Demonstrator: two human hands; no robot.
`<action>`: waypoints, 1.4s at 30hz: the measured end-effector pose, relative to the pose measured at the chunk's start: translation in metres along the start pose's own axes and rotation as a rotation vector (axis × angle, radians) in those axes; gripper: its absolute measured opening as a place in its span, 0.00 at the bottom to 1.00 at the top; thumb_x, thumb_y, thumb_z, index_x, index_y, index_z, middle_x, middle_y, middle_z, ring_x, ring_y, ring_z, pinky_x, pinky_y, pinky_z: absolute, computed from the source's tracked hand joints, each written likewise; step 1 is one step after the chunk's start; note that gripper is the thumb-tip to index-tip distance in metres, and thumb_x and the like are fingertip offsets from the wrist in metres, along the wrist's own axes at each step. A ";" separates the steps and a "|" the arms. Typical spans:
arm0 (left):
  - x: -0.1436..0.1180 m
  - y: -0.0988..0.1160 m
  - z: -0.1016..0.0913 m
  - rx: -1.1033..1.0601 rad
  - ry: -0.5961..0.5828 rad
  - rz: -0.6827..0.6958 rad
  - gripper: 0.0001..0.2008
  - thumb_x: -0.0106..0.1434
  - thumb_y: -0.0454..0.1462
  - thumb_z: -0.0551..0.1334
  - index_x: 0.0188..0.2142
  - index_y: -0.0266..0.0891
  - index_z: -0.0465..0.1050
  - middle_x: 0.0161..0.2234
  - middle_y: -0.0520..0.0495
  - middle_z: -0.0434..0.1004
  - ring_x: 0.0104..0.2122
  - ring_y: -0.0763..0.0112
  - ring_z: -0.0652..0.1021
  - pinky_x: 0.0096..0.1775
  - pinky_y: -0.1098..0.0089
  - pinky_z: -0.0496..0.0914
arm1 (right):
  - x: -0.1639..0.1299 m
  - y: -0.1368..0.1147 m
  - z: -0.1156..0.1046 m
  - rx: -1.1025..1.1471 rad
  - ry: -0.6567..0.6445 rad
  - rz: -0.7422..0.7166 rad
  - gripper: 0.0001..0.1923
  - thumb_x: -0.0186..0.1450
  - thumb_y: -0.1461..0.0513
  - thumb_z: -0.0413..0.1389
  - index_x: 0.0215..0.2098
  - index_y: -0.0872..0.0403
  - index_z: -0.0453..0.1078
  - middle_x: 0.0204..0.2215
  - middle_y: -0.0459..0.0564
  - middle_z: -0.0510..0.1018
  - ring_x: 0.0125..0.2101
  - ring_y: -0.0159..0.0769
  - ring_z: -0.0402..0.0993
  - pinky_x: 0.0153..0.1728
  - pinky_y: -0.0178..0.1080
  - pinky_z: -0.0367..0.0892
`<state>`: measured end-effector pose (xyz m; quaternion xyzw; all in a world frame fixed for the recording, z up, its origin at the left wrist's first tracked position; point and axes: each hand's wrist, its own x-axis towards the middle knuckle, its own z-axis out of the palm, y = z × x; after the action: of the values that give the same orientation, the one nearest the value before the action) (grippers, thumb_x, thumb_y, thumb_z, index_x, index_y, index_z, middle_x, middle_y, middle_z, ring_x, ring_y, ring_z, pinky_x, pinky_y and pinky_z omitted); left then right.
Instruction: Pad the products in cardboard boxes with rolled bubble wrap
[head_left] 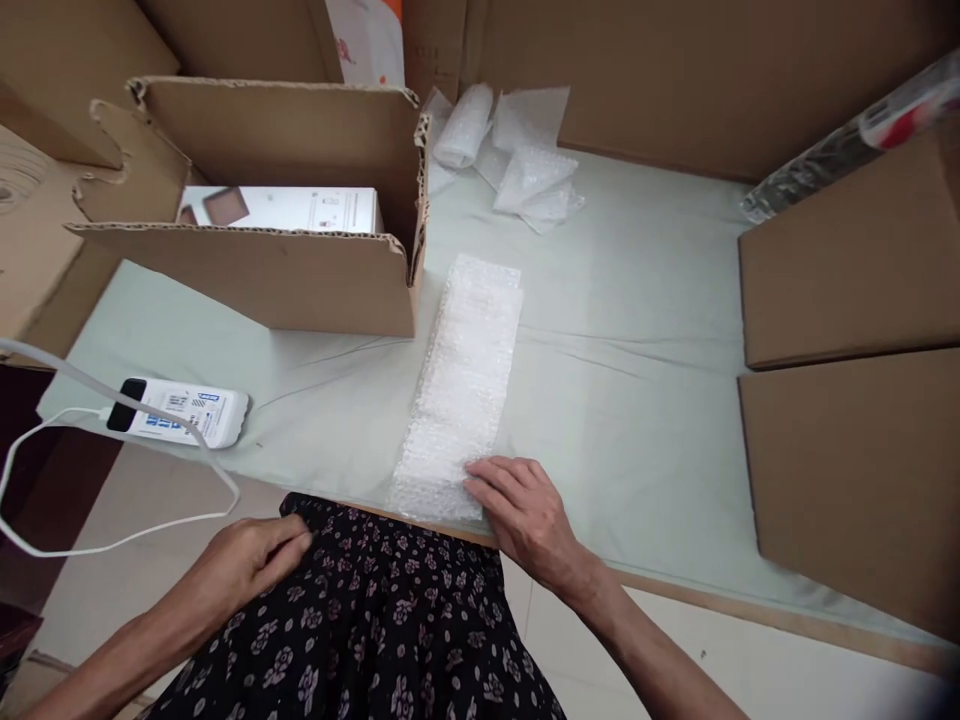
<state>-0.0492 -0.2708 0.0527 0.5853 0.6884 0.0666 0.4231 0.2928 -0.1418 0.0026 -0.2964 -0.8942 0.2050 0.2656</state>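
Your left hand [244, 560] is resting loosely curled on your floral dress [375, 620], holding nothing; your right hand [525, 510] is pressing flat, fingers spread, on the bubble wrap strip [465, 380] lying across the surface [637, 330].

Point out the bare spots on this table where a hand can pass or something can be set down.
Widest bare patch: the cloth between the bubble wrap strip and the flat cartons. A smaller one lies between the open box, the power strip and the strip. Crowded: the far edge with wrap scraps, and the near edge where the right hand rests on the strip.
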 end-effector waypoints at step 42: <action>0.133 0.087 0.027 0.042 0.426 0.794 0.19 0.67 0.35 0.62 0.57 0.36 0.68 0.51 0.37 0.76 0.52 0.54 0.73 0.53 0.55 0.69 | 0.034 -0.024 0.012 -0.122 0.084 0.285 0.16 0.71 0.66 0.54 0.56 0.51 0.70 0.43 0.52 0.82 0.41 0.41 0.77 0.42 0.45 0.68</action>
<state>0.0400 -0.1403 0.0197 0.7858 0.4834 0.3290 0.2015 0.2520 -0.1403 0.0179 -0.4444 -0.8418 0.1735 0.2526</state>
